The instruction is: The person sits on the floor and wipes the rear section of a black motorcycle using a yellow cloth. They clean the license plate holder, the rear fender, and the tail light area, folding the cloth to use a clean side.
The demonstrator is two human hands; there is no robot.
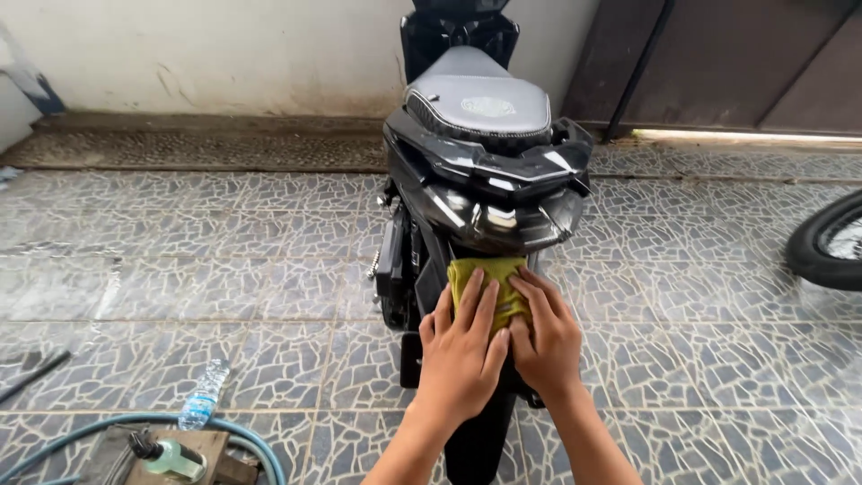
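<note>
- While both of my palms lie flat, my left hand (464,352) and right hand (545,334) sit side by side, fingers spread and stretched forward, neither one curled into a grip.
- Under the fingertips of both is a folded yellow-green cloth (486,278), pressed against the rear mudguard just below the tail light (503,216); I judge the flat, open hold lets me push it evenly against the curved panel.
- Around the cloth rises the back of a black scooter (485,162), seen from behind, its grey seat (476,103) pointing away from me toward the pale wall (224,45).
- Below everything is the tiled floor (224,269), with a mosaic pattern that looks damp in patches.
- Off to my left, near the bottom edge, a plastic water bottle (204,393) lies on the tiles, beside a teal hose (135,422) looping past a small green-bodied tool on a wooden block.
- Far right, part of another wheel (831,242) shows at the edge.
</note>
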